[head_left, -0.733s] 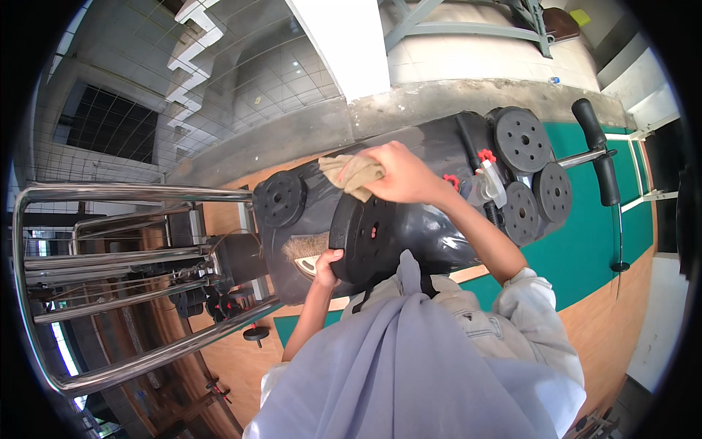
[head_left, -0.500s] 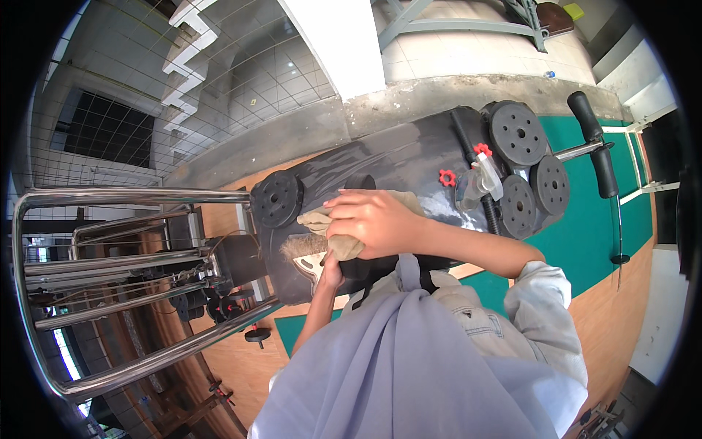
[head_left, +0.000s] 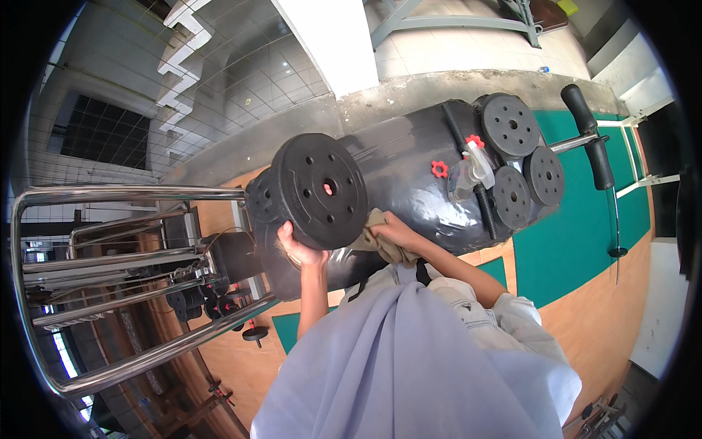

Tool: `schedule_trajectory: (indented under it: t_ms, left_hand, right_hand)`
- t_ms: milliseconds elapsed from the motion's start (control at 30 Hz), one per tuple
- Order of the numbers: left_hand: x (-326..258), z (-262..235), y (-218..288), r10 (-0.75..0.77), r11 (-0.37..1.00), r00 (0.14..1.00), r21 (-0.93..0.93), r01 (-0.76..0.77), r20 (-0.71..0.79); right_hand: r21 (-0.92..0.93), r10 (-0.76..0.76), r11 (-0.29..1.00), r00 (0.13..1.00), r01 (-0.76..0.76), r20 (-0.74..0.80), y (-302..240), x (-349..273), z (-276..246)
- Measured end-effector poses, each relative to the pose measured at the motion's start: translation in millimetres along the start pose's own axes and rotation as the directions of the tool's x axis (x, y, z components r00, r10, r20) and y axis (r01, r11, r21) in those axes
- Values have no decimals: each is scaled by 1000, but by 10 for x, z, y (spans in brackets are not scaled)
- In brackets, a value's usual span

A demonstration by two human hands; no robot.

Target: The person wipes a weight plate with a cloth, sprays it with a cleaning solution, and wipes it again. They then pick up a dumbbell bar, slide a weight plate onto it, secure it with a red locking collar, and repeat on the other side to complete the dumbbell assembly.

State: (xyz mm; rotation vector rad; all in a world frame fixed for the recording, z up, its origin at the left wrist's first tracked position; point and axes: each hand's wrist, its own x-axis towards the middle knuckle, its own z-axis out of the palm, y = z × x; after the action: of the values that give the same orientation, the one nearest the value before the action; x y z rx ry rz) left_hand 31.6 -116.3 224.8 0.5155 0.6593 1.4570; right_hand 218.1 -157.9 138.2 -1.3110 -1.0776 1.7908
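Head view looks down on a person leaning over a big black padded surface (head_left: 409,168) with gym gear around it. Their left hand (head_left: 298,249) grips the lower rim of a black weight plate (head_left: 320,189), fingers curled round the edge, holding the plate up on its edge above the near left part of the black surface. Just right of it, the right hand (head_left: 391,233) is closed on a crumpled tan cloth (head_left: 376,238), pressing it against the black surface right beside the plate's lower right edge. A second dark plate (head_left: 261,197) sits just behind the held one, on its left.

Farther right on the surface, a clear spray bottle with a red top (head_left: 468,170) lies against a black threaded bar (head_left: 475,192), with a red star-shaped collar nut (head_left: 439,169) near it. 4 smaller black plates (head_left: 512,124) cluster at the far right end. Beyond them lies a chrome bar with black foam grips (head_left: 592,146) over the green floor mat (head_left: 585,234). On the left stands a chrome tube rack (head_left: 124,285).
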Motion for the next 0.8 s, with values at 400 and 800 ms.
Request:
schedule_trajectory:
  t_ms: [400, 800]
  left_hand:
    - [97, 271, 33, 61, 988, 940, -110, -104, -335]
    - [-112, -327, -130, -12, 956, 993, -292, -24, -119]
  right_hand:
    - [-927, -646, 297, 763, 231, -17, 397, -12, -539]
    - [-822, -814, 529, 400, 210, -422, -201, -632, -1713]
